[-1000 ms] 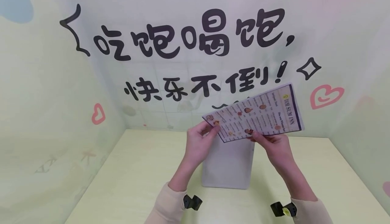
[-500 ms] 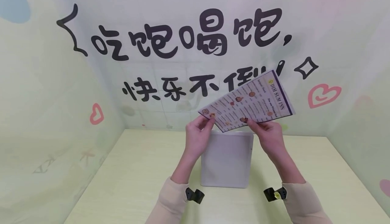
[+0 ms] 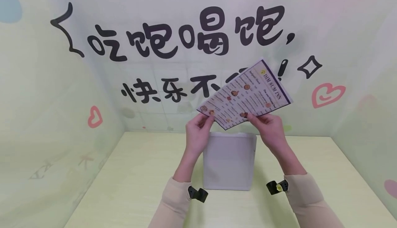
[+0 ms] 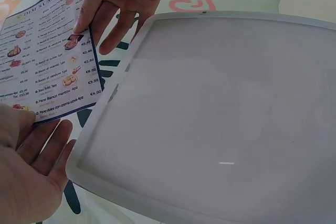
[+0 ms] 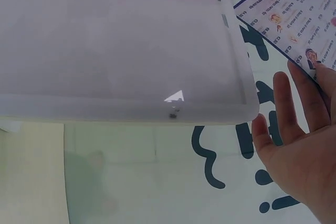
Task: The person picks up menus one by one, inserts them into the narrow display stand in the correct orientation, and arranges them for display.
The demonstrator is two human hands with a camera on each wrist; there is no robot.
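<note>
A printed paper menu headed "DIM SUM INN" [image 3: 242,95] is held up slanted, its headed end to the upper right. My left hand [image 3: 197,135] pinches its lower left corner between thumb and fingers. Along the bottom edge, my right hand [image 3: 270,131] grips it, thumb on the printed face. Below and between the wrists stands a pale grey, rimmed rectangular panel [image 3: 228,162]. The left wrist view has the menu [image 4: 47,51] beyond the panel's rim, with fingers behind the paper. In the right wrist view, only part of the menu [image 5: 299,19] shows.
The panel stands on a light wooden table [image 3: 149,166]. Behind it rises a pale backdrop [image 3: 155,0] with large black Chinese characters and pink hearts, continuing down both sides. Small black cameras [image 3: 198,194] sit at both sleeve cuffs.
Both hands have lifted the menu higher and a little to the left, tilting it more steeply. The panel's upper edge now shows below it. Both hands keep their hold.
</note>
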